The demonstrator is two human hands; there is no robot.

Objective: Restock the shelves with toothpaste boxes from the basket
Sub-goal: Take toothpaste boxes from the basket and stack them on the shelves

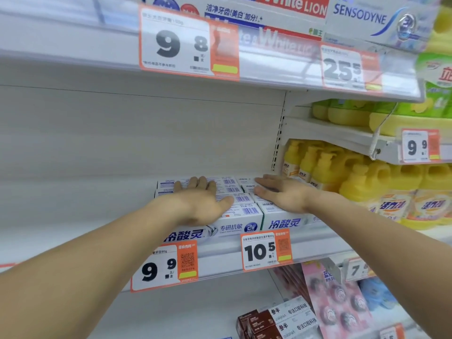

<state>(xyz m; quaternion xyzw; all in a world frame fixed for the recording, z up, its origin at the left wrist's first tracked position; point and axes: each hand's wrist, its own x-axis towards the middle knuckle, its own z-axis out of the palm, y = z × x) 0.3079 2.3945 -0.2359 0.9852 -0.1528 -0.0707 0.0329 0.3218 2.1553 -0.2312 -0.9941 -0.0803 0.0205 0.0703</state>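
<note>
At mid-frame, on the middle shelf [220,255], white toothpaste boxes [241,217] lay in rows — barcodes up, front faces toward the edge. Both hands lay flat on them, fingers straight: the left hand [203,201] on the left rows, the right hand [281,194] on the right rows. Yellow bottles [318,167] filled the shelves at right; price tags [266,249] hung along the edge.
</note>
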